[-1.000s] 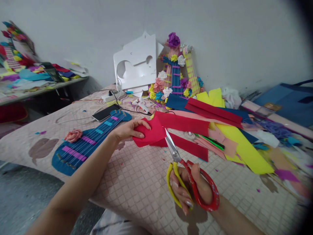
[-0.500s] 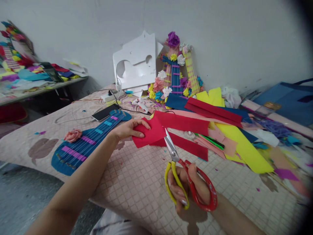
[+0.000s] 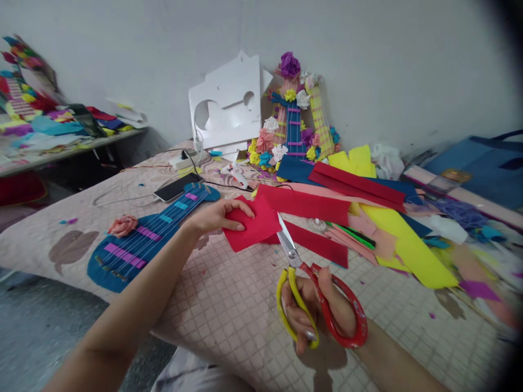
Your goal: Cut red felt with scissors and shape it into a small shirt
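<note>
Between thumb and fingers, my left hand [image 3: 223, 215] pinches a red sheet of crepe paper or felt [image 3: 257, 226], lifted over the table. My right hand [image 3: 314, 310] grips scissors [image 3: 293, 261] with one yellow and one red handle, fingers through the loops. Their blades are slightly parted and point up at the sheet's right edge; whether they touch it I cannot tell. Behind the sheet lie a long red strip [image 3: 306, 204] and another red strip [image 3: 316, 245]. A blue paper guitar [image 3: 151, 239] with a pink flower lies beside my left forearm.
Yellow strips [image 3: 408, 245], green and black pens [image 3: 355, 237] and paper scraps lie to the right. A phone [image 3: 177, 188], glue gun [image 3: 236, 175] and power strip [image 3: 188, 160] with cables are behind. Flower-decorated guitars [image 3: 293, 128] and white board [image 3: 232, 109] lean on the wall.
The red sheet has turned a little, its lower edge tilting and its right corner dropping slightly. The scissors have shifted slightly right. Both hands keep their holds.
</note>
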### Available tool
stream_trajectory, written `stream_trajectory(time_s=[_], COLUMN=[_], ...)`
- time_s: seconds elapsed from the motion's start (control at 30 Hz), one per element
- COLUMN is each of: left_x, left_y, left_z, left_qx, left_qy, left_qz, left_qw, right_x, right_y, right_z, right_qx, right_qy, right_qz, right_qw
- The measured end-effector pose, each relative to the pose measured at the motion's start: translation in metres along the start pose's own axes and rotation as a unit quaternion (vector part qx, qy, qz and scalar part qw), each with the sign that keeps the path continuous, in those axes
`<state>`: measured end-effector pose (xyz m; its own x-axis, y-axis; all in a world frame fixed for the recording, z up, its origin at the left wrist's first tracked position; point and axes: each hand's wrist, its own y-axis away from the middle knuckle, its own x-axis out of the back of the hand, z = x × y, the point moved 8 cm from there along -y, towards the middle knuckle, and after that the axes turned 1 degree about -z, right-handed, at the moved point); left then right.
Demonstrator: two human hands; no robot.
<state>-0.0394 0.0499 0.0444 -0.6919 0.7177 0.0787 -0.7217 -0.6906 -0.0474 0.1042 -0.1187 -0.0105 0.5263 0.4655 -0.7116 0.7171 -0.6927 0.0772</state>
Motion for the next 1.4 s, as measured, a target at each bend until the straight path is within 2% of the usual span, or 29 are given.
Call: stream_trajectory(time_s=[0.17, 0.4, 0.7, 0.93, 1.2, 1.4], left_x=[-0.0017, 0.0016, 0.0038, 0.0034, -0.0029, -0.0032], left_y=[-0.0011, -0.0027, -0.0028, -0.0025, -0.0036, -0.0035], left_z=[-0.0034, 0.0007, 0.0001, 0.0011, 0.0033, 0.0037], left_qx=[-0.005, -0.037, -0.035, -0.041, -0.069, -0.073], left_qy=[-0.016, -0.061, -0.039, -0.075, -0.159, -0.147], left_qz=[-0.012, 0.004, 0.011, 0.007, -0.008, -0.006], left_qw=[1.000, 0.997, 0.999, 0.996, 0.985, 0.986], right_x=[-0.0025, -0.0004, 0.0053, 0.0025, 0.0019, 0.0009], right_y=[-0.0010, -0.0016, -0.0018, -0.0009, -0.0010, -0.0020], right_z=[-0.0040, -0.0046, -0.0035, -0.0012, -0.0025, -0.0054], right_qx=[-0.002, 0.010, 0.024, 0.004, 0.006, -0.003], right_qy=[0.002, 0.006, 0.020, 0.023, 0.022, 0.012], right_qz=[-0.003, 0.006, 0.014, 0.024, 0.015, 0.023], right_qw=[1.000, 1.000, 0.999, 0.999, 1.000, 1.000])
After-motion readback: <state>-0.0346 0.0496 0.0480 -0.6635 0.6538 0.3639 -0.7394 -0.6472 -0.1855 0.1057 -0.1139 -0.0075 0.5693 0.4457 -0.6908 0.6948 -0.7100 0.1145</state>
